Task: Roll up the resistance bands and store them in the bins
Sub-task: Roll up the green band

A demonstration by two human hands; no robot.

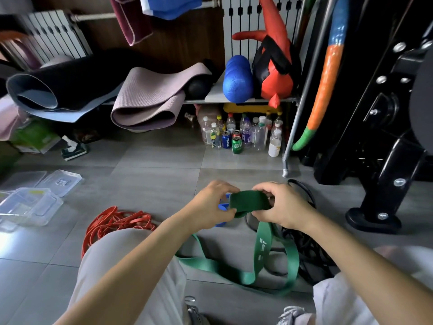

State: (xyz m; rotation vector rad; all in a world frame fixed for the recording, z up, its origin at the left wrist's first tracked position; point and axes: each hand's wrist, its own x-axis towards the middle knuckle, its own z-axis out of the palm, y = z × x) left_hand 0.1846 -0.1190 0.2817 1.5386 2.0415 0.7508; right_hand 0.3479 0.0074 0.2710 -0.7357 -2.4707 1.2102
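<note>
**While Two Hands Grip It, a Green Band Sits Partly Rolled**

Where the lower middle of the frame meets the grey tiled floor (152,184), a person holds the rolled end of a green band (248,202) between both hands, above the ground. The left hand (210,202) has its fingers curled over the roll's left edge, with the thumb pinching from below. The right hand (283,207) grips the roll's right side, fingers bent over the top and thumb tucked under. From the roll, the rest of the green band hangs down and lies in loose loops on the floor between the person's knees.

Just behind the left hand a blue item (222,206) peeks out, too hidden to identify. A tangle of red bands (117,221) lies on the floor at centre left, beside the left knee. Black bands (304,245) are heaped at lower right, under and beside the green loops.

Clear bins (30,205) sit at the left edge of the frame, well apart from the hands, with two clear lids (61,181) just behind them. Bottles and cans (241,134) stand in a cluster under a shelf (215,95) at upper centre, which carries rolled mats (150,99) and a blue foam roller (236,78).
</note>
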